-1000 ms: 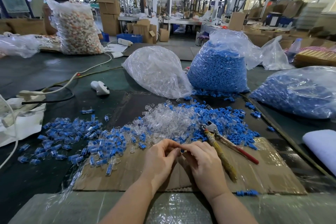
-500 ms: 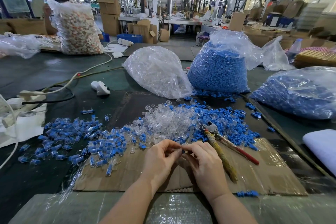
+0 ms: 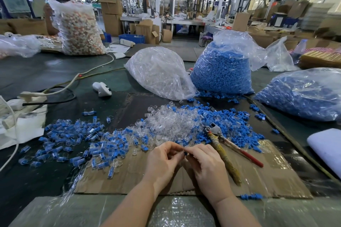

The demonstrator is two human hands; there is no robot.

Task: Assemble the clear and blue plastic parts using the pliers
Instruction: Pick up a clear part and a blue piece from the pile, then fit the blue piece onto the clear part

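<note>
Little has moved: left hand (image 3: 162,160) and right hand (image 3: 206,162) stay pinched together on a small blue plastic part (image 3: 185,153). I judge hand-fitting underway; next, the taped-handle steel pliers (image 3: 224,150), untouched.

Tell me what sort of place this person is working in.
Most likely a factory assembly floor. Big plastic sacks of blue parts and clear parts stand on the bench, stacked cardboard cartons fill the hall behind, and both hands, left hand and right hand, pinch one small blue piece.
</note>
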